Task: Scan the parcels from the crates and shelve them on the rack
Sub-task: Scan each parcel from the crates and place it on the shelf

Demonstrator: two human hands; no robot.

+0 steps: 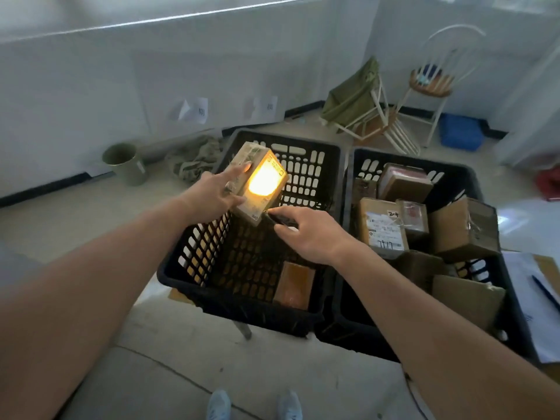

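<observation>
My left hand (216,192) grips a small cardboard parcel (260,183) and holds it tilted above the left black crate (194,262). A bright orange glow lights the parcel's facing side. My right hand (312,234) holds a small black scanner (280,220) just below the parcel, pointing at it. One flat brown parcel (295,284) lies at the bottom of the left crate. The right black crate (454,177) holds several cardboard parcels, one with a white label (383,230).
Papers and a blue pen (545,294) lie right of the crates. Behind stand a white chair (436,83), a tipped chair with green cloth (357,98), a blue box (460,131), a green bucket (125,163) and crumpled cloth (197,159) along the wall.
</observation>
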